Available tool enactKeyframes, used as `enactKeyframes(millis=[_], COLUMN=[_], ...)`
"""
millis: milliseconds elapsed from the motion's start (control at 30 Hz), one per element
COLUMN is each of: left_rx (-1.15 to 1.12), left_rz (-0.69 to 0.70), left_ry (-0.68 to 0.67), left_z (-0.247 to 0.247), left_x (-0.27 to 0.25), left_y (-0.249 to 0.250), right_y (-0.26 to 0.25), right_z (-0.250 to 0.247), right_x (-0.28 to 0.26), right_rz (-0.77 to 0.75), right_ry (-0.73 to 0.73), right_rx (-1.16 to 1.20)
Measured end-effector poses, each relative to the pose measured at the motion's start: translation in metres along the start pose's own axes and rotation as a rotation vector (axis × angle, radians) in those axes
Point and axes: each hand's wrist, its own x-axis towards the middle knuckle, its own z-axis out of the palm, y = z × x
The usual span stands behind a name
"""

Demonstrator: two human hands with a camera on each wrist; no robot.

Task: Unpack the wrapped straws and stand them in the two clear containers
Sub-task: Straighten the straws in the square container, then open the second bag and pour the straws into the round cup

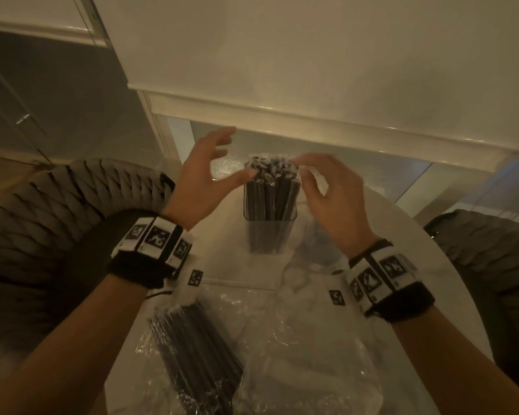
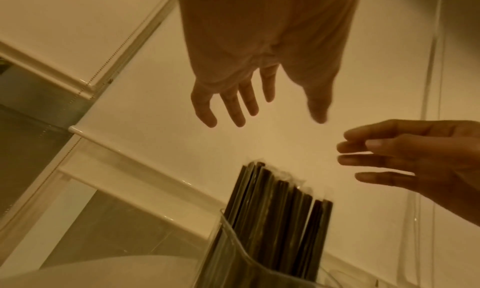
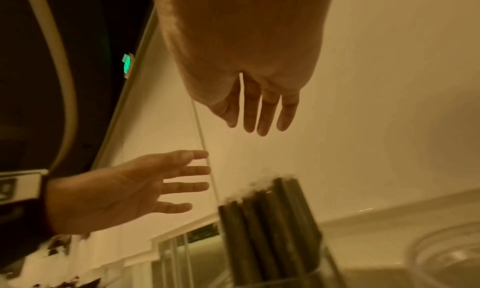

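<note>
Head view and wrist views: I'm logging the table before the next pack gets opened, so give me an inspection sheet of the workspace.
Surface: white round table, dimly lit.
Job's things: clear container upright, full of dark straws; a second container is not clearly seen; a wrapped pack lies flat near the table's front edge.
Clutter: loose clear plastic wrap spread beside the pack.
Grippers: left hand and right hand flank the straw tops, fingers relaxed; neither is seen to grip anything.
Cables: a thin dark cord by the left wristband.
Surroundings: woven chairs at both sides, roller blinds behind.
</note>
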Motion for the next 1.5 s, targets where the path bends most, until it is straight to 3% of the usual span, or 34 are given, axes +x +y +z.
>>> enactKeyframes(millis=[67, 167, 267, 367, 433, 567, 667, 833, 967, 1067, 1167, 1267, 1300, 1333, 1400, 1500], left_rx=[-0.044, 0.039, 0.369, 0.787, 0.814, 0.808, 0.869, 0.756, 0.452, 0.335, 0.346, 0.317, 0.214, 0.044, -0.289, -0.46], left_rz=[-0.005, -0.13, -0.39, -0.613, -0.659, -0.555, -0.435, -0.327, -0.137, -0.008, 0.098, -0.154, -0.273, -0.376, -0.538, -0.59], left_ry=[0.098, 0.082, -0.246, -0.657, -0.723, -0.61, -0.582, -0.516, -0.472, -0.316, 0.001, 0.444, 0.517, 0.523, 0.379, 0.233], left_z=[-0.009, -0.008, 0.0, 0.006, 0.011, 0.019, 0.025, 0.009, -0.036, -0.063, -0.074, -0.077, -0.078, -0.08, -0.082, -0.086], left_x=[-0.024, -0.066, -0.104, -0.128, -0.137, -0.143, -0.143, -0.134, -0.119, -0.117, -0.125, -0.134, -0.135, -0.134, -0.133, -0.136], left_y=[-0.003, -0.029, -0.079, -0.119, -0.131, -0.137, -0.134, -0.124, -0.08, -0.032, 0.011, 0.027, 0.031, 0.032, 0.031, 0.031], right_y=[-0.018, -0.027, -0.012, 0.002, 0.009, 0.009, 0.014, 0.001, -0.028, -0.054, -0.083, -0.111, -0.118, -0.125, -0.136, -0.144], right_z=[0.01, 0.045, 0.095, 0.132, 0.148, 0.159, 0.156, 0.128, 0.077, 0.046, 0.031, 0.022, 0.021, 0.021, 0.021, 0.023], right_x=[-0.025, -0.067, -0.101, -0.124, -0.139, -0.152, -0.148, -0.117, -0.076, -0.062, -0.063, -0.069, -0.072, -0.076, -0.086, -0.103], right_rz=[0.016, 0.014, 0.157, 0.274, 0.302, 0.226, 0.194, 0.34, 0.277, 0.178, 0.131, 0.076, 0.031, -0.021, -0.111, -0.235], right_ry=[-0.127, -0.627, -1.038, -1.223, -1.27, -1.177, -1.145, -1.101, -1.019, -0.958, -0.743, -0.549, -0.509, -0.481, -0.453, -0.457], right_rx=[0.079, 0.096, -0.09, -0.3, -0.412, -0.562, -0.545, -0.209, 0.022, 0.148, 0.211, 0.263, 0.248, 0.213, 0.127, -0.054])
